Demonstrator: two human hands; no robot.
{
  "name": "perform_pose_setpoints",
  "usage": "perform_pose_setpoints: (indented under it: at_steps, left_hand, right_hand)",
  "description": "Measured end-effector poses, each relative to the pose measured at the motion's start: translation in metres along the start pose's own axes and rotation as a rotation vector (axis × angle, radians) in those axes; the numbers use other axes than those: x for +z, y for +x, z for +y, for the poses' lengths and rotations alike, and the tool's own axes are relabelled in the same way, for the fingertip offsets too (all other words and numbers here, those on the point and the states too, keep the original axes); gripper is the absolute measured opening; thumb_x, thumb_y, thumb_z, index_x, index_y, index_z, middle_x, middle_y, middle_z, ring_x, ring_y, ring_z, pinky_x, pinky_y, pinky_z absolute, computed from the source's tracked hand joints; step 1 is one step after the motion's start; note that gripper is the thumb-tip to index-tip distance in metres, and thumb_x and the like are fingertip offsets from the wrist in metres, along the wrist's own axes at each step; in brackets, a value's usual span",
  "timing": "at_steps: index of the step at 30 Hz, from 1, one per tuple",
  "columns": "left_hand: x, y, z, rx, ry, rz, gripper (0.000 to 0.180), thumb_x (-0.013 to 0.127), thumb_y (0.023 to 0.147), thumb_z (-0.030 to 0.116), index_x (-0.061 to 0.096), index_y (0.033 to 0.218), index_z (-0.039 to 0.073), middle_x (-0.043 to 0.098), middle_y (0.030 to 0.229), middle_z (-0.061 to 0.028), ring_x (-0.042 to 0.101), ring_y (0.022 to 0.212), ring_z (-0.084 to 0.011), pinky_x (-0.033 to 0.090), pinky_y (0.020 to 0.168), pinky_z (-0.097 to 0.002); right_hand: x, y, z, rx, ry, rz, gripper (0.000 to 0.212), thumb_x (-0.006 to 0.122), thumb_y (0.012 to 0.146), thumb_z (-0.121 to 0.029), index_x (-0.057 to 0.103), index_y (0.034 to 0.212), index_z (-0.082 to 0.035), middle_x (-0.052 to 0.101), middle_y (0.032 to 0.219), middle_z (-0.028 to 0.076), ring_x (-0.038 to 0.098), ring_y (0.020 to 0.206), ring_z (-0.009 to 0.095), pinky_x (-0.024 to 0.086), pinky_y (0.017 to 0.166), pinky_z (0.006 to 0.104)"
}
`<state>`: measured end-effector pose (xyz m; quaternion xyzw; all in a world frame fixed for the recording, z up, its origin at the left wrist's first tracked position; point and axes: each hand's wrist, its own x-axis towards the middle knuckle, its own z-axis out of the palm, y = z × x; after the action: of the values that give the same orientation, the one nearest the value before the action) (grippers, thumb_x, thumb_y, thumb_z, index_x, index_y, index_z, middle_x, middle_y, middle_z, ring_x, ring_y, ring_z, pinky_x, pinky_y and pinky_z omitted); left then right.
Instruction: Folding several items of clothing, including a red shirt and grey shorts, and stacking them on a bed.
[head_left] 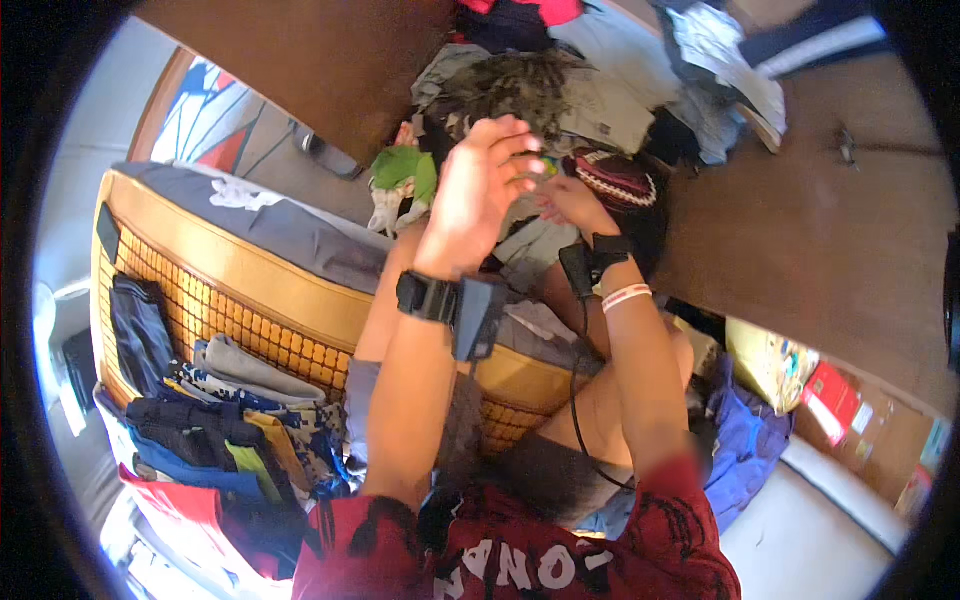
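Observation:
My left hand (pixel 483 185) is raised in front of a heap of clothes, its fingers apart and slightly curved, with nothing seen in them. Lower and to the right, my right hand (pixel 580 205) reaches into the heap, fingers loosely stretched and a little blurred. Just beyond it lies a dark red knitted item (pixel 612 178) with white braided trim. Grey cloth (pixel 540 255) is bunched below the hands. A green and white garment (pixel 405 172) lies left of my left hand, and a mottled dark garment (pixel 510 90) rests behind. Both wrists wear black straps with devices.
Brown wooden doors (pixel 800 250) flank the heap, and a pale cloth (pixel 725 45) hangs at upper right. To the left stands a yellow frame (pixel 270 235) with a beaded panel, beside folded clothes (pixel 240 430). A blue bag (pixel 745 445) and red box (pixel 830 400) sit at right.

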<state>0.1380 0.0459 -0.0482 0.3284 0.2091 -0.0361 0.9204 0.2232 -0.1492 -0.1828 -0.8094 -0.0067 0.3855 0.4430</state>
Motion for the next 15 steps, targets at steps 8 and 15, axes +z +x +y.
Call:
perform_pose_setpoints:
  at_steps: [8, 15]
  left_hand:
    - [-0.031, -0.017, 0.037, 0.256, 0.402, 0.498, 0.031, 0.055, 0.106, 0.031, 0.067, 0.115, 0.004, 0.071, 0.103, -0.007, 0.067, 0.085, -0.0157, 0.05, 0.078, -0.029]
    - [-0.002, 0.0, 0.03, 0.272, 0.313, 0.292, 0.028, 0.054, 0.106, 0.026, 0.068, 0.11, 0.003, 0.073, 0.095, -0.0086, 0.069, 0.081, -0.0168, 0.052, 0.073, -0.0287]
  right_hand:
    - [0.093, 0.102, 0.192, -0.108, -0.406, 0.174, 0.07, 0.08, 0.083, -0.024, 0.053, 0.146, -0.008, 0.069, 0.119, 0.03, 0.065, 0.116, 0.05, 0.049, 0.107, 0.0531]
    - [0.041, 0.097, 0.205, -0.055, -0.713, 0.17, 0.04, 0.076, 0.091, -0.035, 0.073, 0.12, -0.009, 0.078, 0.107, 0.018, 0.073, 0.103, 0.039, 0.056, 0.096, 0.0493]
